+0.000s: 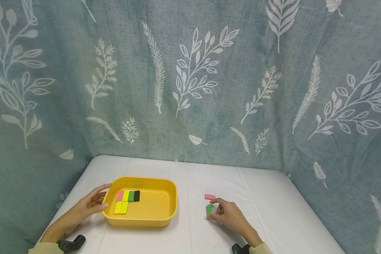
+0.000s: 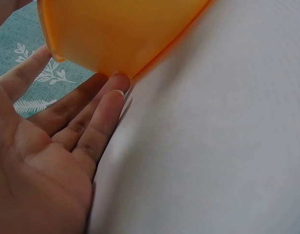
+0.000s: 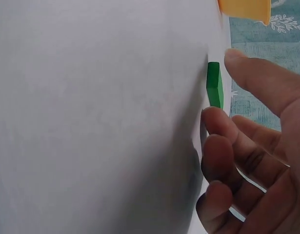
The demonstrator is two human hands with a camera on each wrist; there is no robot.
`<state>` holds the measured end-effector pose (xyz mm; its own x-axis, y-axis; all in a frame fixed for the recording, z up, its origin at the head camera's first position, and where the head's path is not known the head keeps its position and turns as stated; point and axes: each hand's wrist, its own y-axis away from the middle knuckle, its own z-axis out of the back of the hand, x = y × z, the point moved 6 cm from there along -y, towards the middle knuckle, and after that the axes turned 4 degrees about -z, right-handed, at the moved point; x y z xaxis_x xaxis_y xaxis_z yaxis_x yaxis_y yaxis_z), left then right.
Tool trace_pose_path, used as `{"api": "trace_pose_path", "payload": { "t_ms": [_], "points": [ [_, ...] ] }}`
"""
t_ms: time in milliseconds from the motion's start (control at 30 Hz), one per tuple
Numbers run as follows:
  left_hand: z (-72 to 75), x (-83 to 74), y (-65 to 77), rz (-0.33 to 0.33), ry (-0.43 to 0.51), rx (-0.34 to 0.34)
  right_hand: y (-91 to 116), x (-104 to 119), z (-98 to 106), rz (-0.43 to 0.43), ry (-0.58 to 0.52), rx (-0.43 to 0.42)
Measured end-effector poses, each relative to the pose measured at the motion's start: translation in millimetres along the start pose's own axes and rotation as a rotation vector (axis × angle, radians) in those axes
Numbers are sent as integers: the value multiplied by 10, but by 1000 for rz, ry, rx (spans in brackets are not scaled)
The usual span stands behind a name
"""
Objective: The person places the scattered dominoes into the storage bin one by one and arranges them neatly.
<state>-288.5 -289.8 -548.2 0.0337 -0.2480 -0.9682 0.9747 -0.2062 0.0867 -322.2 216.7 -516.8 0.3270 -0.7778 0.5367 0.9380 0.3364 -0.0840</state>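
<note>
My left hand (image 1: 88, 204) rests against the left side of a yellow plastic tray (image 1: 152, 223), thumb and forefinger near its rim. In the left wrist view, the extended fingers (image 2: 98, 117) touch the tray's outer wall. Inside the tray lie small rectangular blocks: a row of pink (image 1: 120, 195), yellow (image 1: 125, 195), green (image 1: 131, 196) and black (image 1: 137, 196), with two yellow blocks (image 1: 120, 207) below. On the table, my right hand (image 1: 230, 215) has thumb and forefinger parted around a green block (image 1: 209, 209). A pink block (image 1: 210, 197) lies just beyond it.
A white cloth (image 1: 190, 240) covers the table. Behind it and along both sides hangs a blue-green curtain (image 1: 216, 141) with white leaf prints. Dark straps or devices (image 1: 72, 243) sit at both wrists.
</note>
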Motion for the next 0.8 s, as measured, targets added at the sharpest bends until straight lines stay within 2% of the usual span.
{"api": "trace_pose_path", "payload": {
  "t_ms": [567,800],
  "points": [
    [-26,2,5,11,-11,-11,-24,-143,-33,-30,-75,82],
    [-17,-12,5,-3,-10,1,-48,-188,-25,-32,-110,107]
  ]
}}
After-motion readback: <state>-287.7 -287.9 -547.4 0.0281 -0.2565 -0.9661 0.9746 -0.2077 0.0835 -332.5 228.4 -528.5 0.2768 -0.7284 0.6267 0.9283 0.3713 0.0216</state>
